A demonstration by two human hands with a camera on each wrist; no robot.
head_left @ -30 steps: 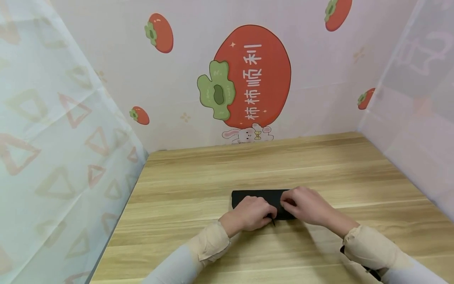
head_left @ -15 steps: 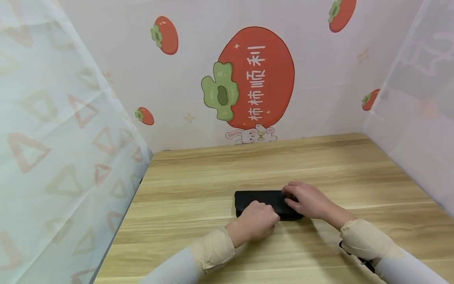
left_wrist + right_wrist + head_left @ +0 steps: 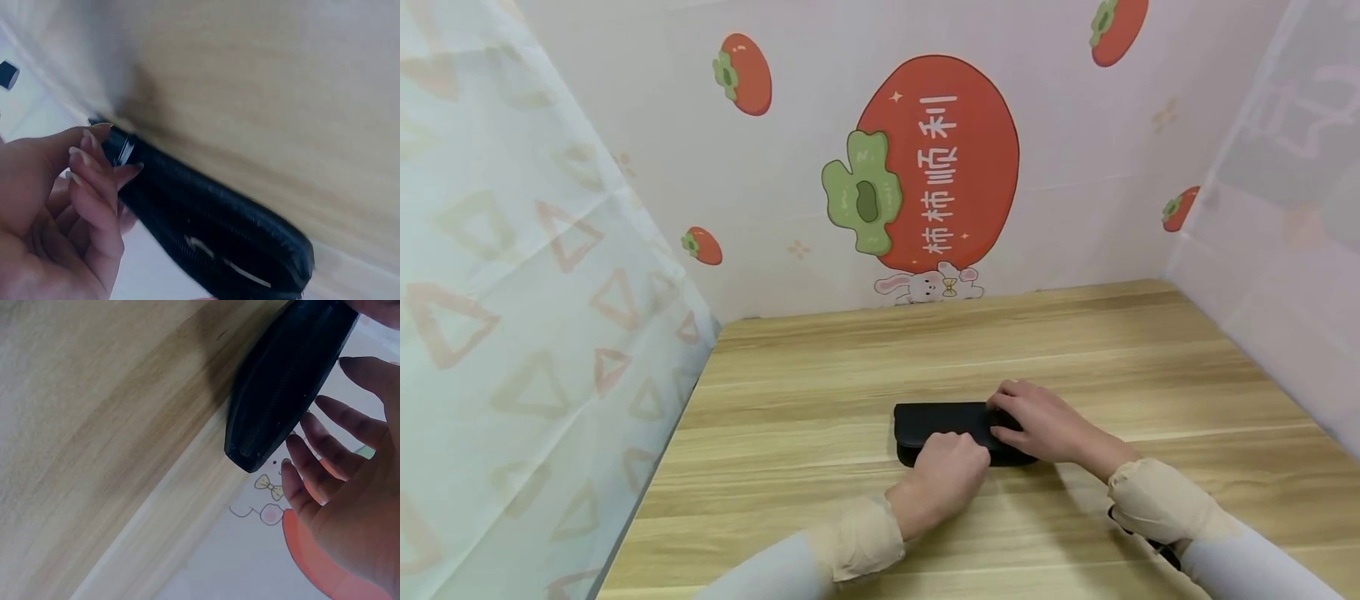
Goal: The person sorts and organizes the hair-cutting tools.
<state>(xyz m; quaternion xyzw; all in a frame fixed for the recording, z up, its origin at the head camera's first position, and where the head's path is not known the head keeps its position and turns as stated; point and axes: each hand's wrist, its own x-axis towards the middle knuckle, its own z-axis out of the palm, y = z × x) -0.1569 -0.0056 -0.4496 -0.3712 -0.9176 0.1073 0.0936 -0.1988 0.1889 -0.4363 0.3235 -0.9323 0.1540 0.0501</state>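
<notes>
A long black zippered pouch [image 3: 925, 422] lies flat on the table. My left hand [image 3: 946, 473] is at the middle of its near edge, fingers curled. In the left wrist view, thumb and fingertips pinch a small dark tab beside a silver zipper slider [image 3: 127, 150]. Two rows of zipper teeth [image 3: 187, 250] show apart along the pouch, with pale marks between them that are too blurred to name. My right hand [image 3: 1043, 423] rests over the right part of the pouch. In the right wrist view its fingers are loosely extended, fingertips at the pouch's edge.
The wood-grain table [image 3: 775, 392] extends around the pouch on all sides. A printed back wall [image 3: 775, 183] with persimmon drawings stands behind it. Patterned sheets enclose the left [image 3: 550, 292] and right sides.
My left hand has turned and drawn slightly nearer, its fingertips now hidden in the head view. The right hand has shifted slightly farther over the pouch, its fingers less tightly bent.
</notes>
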